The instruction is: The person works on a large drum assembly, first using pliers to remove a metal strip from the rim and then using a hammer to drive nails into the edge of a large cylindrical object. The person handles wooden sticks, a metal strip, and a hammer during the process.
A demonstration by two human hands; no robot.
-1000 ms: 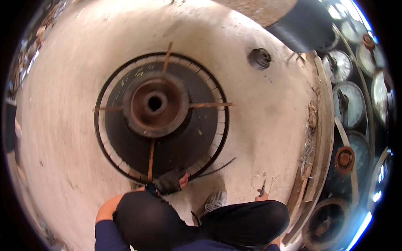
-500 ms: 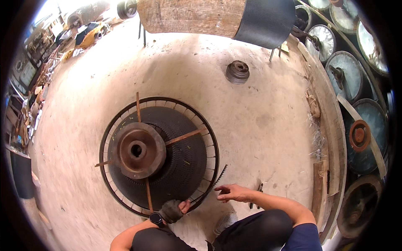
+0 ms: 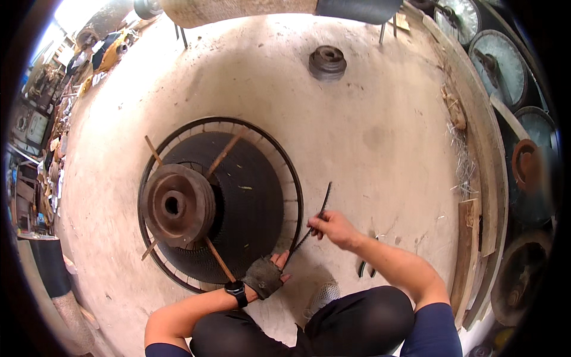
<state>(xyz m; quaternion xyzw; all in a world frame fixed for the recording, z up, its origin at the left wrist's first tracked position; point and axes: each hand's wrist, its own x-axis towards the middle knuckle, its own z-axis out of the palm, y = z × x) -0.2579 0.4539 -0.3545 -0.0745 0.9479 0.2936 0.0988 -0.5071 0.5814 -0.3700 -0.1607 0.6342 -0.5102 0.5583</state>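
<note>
Black toothed strip (image 3: 304,239) is lower ctr of frame, running diagonally. R hand (image 3: 334,229) has its upper part pinched btwn thumb & fingers. L hand (image 3: 265,278), in a gray fingerless glove, is at the lower end, fingers partly extended; can't tell if they're clamped on it. Just left, a big black ring (image 3: 300,202) goes around a dark coil (image 3: 256,196) w/ a rusty pulley (image 3: 189,205) on top. Pliers-type tool (image 3: 361,269) under R forearm, stepped pulley (image 3: 328,63) up top, right of ctr.
</note>
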